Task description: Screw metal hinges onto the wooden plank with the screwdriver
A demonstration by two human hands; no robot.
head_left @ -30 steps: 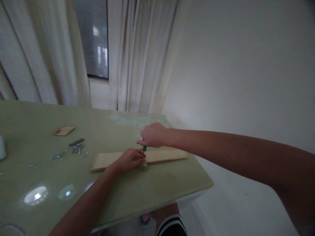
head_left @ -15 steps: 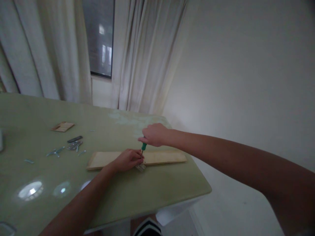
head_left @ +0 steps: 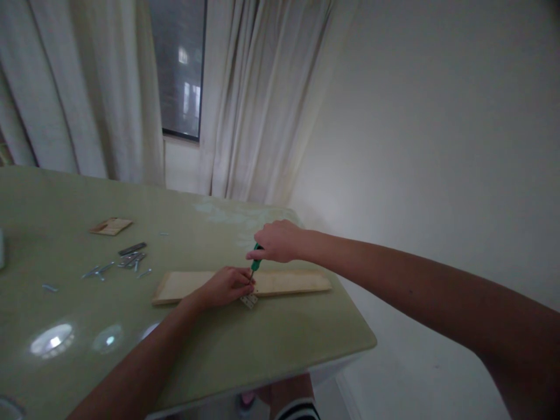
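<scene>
A light wooden board (head_left: 293, 282) lies flat along the table's right part. My right hand (head_left: 280, 240) is closed round the handle of a green screwdriver (head_left: 255, 264), which stands nearly upright, slightly tilted, with its shaft pointing down at the board. Resting on the board, my left hand (head_left: 228, 286) has its fingers pinched at the screwdriver's tip, on a metal hinge (head_left: 249, 300). One perforated leaf of that hinge sticks out past the board's near edge. Whether a screw sits under the tip is hidden by the fingers.
Left of the board lie several loose screws (head_left: 100, 271), a pile of metal hinges (head_left: 132, 260) and a dark flat bar (head_left: 132, 248). Farther back is a small wooden piece (head_left: 111, 226). The green table (head_left: 280, 338) ends near a wall (head_left: 420, 146) on the right.
The screwdriver's handle shows a little more below my right hand, and its tilt differs slightly. Both hands stay at the same spot on the board. My leg below the table has shifted right.
</scene>
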